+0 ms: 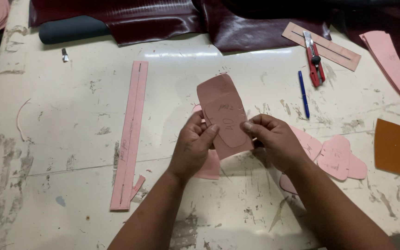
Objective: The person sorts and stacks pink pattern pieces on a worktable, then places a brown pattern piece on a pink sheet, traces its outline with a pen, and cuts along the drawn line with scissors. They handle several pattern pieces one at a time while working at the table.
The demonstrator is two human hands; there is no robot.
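Both hands hold up a brownish-pink leather piece (221,99) with a smaller rounded pink pattern card (228,121) pressed against its face. My left hand (193,146) pinches the left edge of the pair, thumb on front. My right hand (274,139) grips the right edge, fingers curled over the card. The pieces are raised a little above the worn white table (70,129). More pink pattern shapes (336,157) lie on the table under and to the right of my right hand.
A long pink strip (130,134) lies at the left. Dark maroon leather (172,21) covers the far edge. A red utility knife (315,60) rests on a pink ruler-like strip (343,53), a blue pen (303,95) beside it. An orange-brown sheet (398,147) sits right.
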